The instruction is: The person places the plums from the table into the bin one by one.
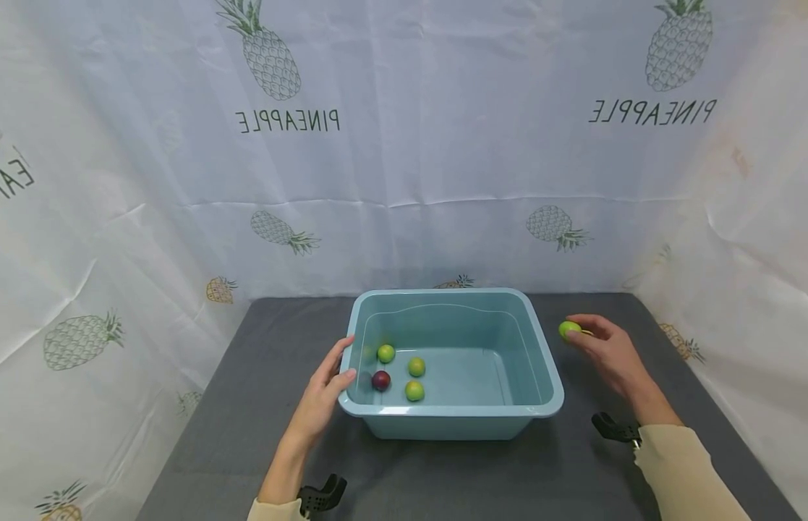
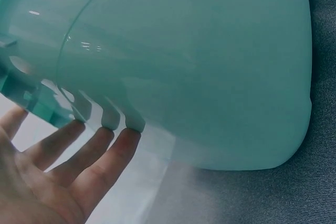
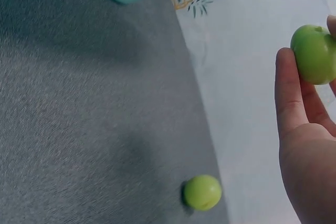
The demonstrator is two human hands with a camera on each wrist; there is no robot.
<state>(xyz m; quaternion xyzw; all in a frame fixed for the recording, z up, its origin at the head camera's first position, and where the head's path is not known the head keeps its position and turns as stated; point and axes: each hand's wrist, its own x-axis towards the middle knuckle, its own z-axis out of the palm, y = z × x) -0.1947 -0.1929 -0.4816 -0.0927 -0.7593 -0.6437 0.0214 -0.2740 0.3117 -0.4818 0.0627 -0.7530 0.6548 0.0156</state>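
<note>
A light blue-green plastic basin [image 1: 452,410] stands on the dark grey table. On its left side, my left hand [image 1: 322,401] holds the rim, thumb over the edge; the left wrist view shows fingertips against the outer wall [image 2: 210,66]. To the right of the basin, my right hand [image 1: 608,354] pinches a small round green fruit [image 3: 314,55] between thumb and fingers, raised over the table. Another green fruit [image 3: 202,192] lies on the cloth below that hand. Inside the basin, toward the left, are a dark red fruit [image 1: 380,380] and several green fruits [image 1: 414,391].
A dark grey cloth [image 1: 247,405] covers the table. Behind it and at both sides hangs a white curtain [image 1: 404,159] printed with pineapples. Black wrist mounts [image 1: 615,427] stick out near both cuffs.
</note>
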